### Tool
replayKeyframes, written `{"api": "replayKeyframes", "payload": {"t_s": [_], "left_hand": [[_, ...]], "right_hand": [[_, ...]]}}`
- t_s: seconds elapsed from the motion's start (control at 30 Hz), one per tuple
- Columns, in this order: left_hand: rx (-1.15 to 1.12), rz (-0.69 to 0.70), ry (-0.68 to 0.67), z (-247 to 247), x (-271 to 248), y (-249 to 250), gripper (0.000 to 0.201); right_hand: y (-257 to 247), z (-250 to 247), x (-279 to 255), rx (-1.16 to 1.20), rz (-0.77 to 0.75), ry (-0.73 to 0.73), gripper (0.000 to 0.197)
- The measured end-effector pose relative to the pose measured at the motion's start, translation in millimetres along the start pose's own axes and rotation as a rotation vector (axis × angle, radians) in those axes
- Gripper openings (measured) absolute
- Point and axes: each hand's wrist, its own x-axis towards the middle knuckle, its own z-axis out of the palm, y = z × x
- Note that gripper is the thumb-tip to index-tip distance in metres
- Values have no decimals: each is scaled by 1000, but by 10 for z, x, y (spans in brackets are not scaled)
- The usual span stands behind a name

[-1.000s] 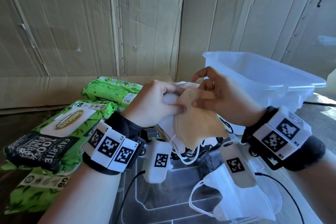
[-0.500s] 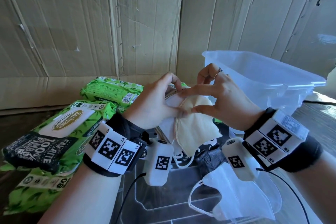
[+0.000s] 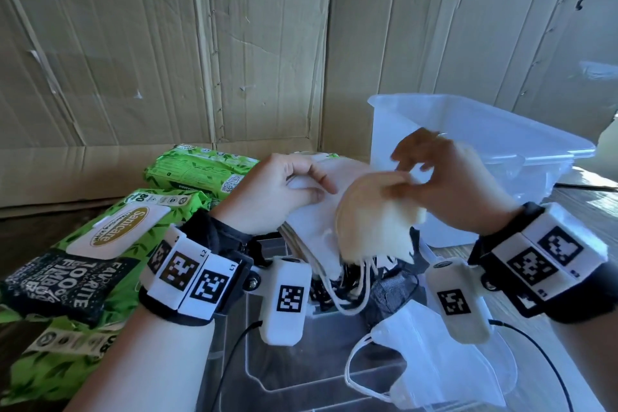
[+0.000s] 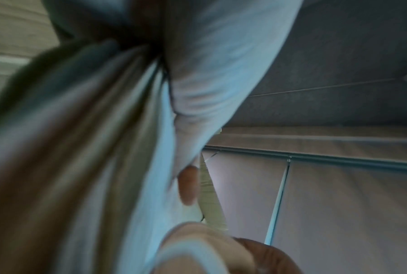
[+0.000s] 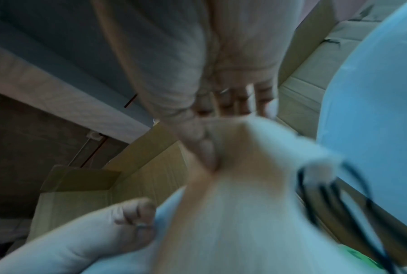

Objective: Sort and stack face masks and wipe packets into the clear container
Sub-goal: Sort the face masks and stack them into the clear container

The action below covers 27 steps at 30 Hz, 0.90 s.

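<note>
In the head view the left hand (image 3: 277,192) grips a stack of masks (image 3: 311,221) at the centre. The right hand (image 3: 444,184) pinches the top edge of a beige mask (image 3: 374,217), just at 3 o'clock of the stack. The clear container (image 3: 485,150) stands at 2 o'clock, with nothing visible inside. Green wipe packets (image 3: 100,244) lie at 9 o'clock on the bench. One white mask (image 3: 431,354) lies at 6 o'clock.

The left wrist view is blurred; fingers press on pale fabric.

In the right wrist view the thumb and fingers clamp the beige mask (image 5: 233,194).

Risk: the ear loops (image 3: 351,288) hang tangled, so lifting one mask may drag others out.
</note>
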Motion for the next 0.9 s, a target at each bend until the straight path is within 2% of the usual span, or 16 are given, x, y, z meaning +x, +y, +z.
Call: {"api": "replayKeyframes", "payload": {"t_s": [0.1, 0.13, 0.2, 0.3, 0.33, 0.43, 0.47, 0.5, 0.57, 0.63, 0.67, 0.7, 0.77, 0.83, 0.9], "left_hand": [[90, -116, 197, 1, 30, -107, 31], [90, -133, 252, 18, 45, -124, 29], [48, -156, 316, 64, 66, -111, 29], [-50, -165, 321, 146, 67, 3, 17], [-99, -164, 303, 161, 56, 55, 22], [-241, -160, 214, 159, 28, 105, 58], [-252, -166, 210, 146, 24, 99, 65], [-250, -169, 216, 131, 27, 84, 66], [-210, -158, 250, 116, 32, 58, 52], [-178, -153, 256, 113, 26, 67, 34], [-177, -153, 244, 114, 22, 88, 28], [-183, -147, 226, 112, 18, 106, 27], [-181, -116, 194, 110, 5, 128, 29], [-158, -76, 170, 103, -10, 145, 29], [-172, -54, 138, 95, -25, 162, 24]], "right_hand": [[48, -57, 23, 15, 223, 347, 14], [13, -51, 19, 16, 246, 423, 16], [-103, 3, 1, 22, 224, 474, 16], [-286, 205, -52, 65, 77, 336, 14], [-325, 286, -75, 73, 30, 256, 14], [-386, 449, -120, 106, -59, 24, 12], [-399, 457, -129, 144, -85, -36, 18], [-393, 443, -134, 226, -102, -81, 28], [-371, 372, -120, 472, -60, -148, 37], [-316, 317, -104, 585, -3, -154, 31], [-284, 311, -94, 540, 11, -125, 26], [-252, 308, -82, 444, 17, -97, 23], [-212, 297, -63, 244, 25, -78, 35], [-218, 251, -45, 184, 28, -42, 40], [-204, 205, -20, 195, 31, 5, 35]]}}
